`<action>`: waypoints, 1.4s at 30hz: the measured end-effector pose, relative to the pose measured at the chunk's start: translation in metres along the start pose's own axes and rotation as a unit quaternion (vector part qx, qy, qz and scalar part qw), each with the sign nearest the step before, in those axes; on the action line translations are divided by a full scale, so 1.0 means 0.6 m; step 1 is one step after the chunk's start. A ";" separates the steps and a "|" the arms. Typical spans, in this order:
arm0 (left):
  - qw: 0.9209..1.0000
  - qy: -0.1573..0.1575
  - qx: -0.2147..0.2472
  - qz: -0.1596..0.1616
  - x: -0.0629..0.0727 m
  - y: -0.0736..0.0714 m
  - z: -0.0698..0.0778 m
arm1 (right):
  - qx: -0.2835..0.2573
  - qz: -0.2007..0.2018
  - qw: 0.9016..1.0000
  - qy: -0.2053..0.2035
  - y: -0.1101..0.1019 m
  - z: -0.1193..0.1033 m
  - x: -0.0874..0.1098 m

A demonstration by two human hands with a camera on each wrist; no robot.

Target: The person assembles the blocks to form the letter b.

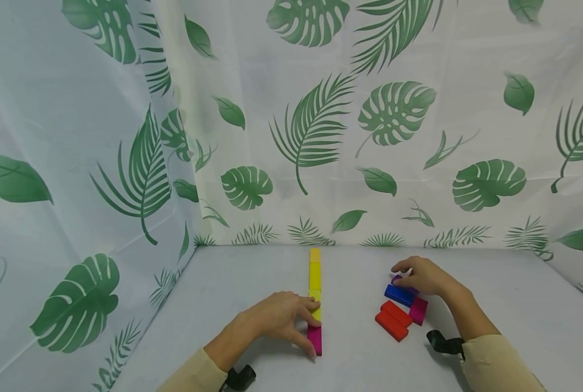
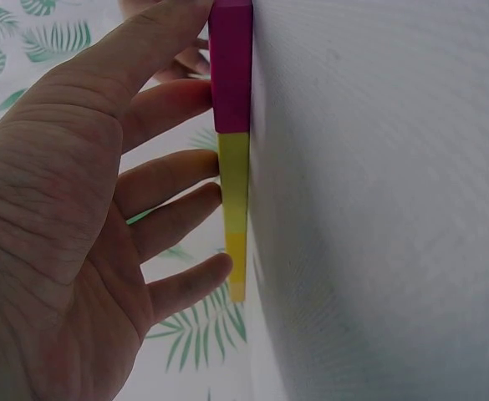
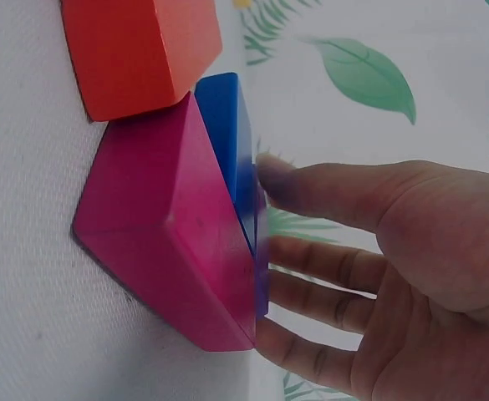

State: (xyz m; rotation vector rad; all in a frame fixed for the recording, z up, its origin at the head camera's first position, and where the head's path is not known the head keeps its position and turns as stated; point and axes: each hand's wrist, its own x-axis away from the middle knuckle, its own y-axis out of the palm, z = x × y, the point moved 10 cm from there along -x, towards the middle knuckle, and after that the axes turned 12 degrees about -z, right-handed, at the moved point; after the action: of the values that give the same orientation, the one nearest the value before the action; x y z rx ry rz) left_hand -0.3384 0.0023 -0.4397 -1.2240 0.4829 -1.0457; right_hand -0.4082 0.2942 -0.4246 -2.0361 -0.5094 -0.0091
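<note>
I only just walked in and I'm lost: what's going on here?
A person's left hand touches a straight row: yellow blocks with a magenta block at the near end. Their right hand is at a purple block beside a blue block; whether it grips the purple one is unclear. Two red blocks and a second magenta block lie close by.

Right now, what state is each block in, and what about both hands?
Yellow blocks: lined up end to end.
Near magenta block: lined up with the yellow ones.
Red blocks: lying side by side.
Purple block: partly hidden.
Blue block: lying beside the purple one.
Loose magenta block: angled to the blue.
Left hand: fingers spread, touching the lined-up blocks.
Right hand: at the purple block; grip unclear.
</note>
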 end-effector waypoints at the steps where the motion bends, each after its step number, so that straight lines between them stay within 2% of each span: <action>1: 1.000 0.000 0.001 0.000 0.000 0.000 0.000 | -0.001 0.000 1.000 0.002 0.000 0.001 0.000; 19: 1.000 -0.001 -0.009 -0.003 0.000 0.002 -0.001 | 0.000 -0.007 1.000 0.001 0.001 0.002 -0.002; 30: 1.000 0.002 0.000 -0.002 -0.001 0.002 -0.001 | 0.001 0.001 0.999 0.038 0.001 0.006 0.003; 42: 1.000 0.000 0.002 -0.002 0.000 0.000 0.000 | 0.003 0.012 0.999 0.046 -0.001 0.014 0.002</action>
State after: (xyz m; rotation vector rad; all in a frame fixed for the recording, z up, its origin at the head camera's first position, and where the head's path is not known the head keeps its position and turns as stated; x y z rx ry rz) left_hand -0.3385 0.0024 -0.4401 -1.2208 0.4781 -1.0502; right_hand -0.4093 0.3019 -0.4285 -2.0250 -0.4268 -0.0858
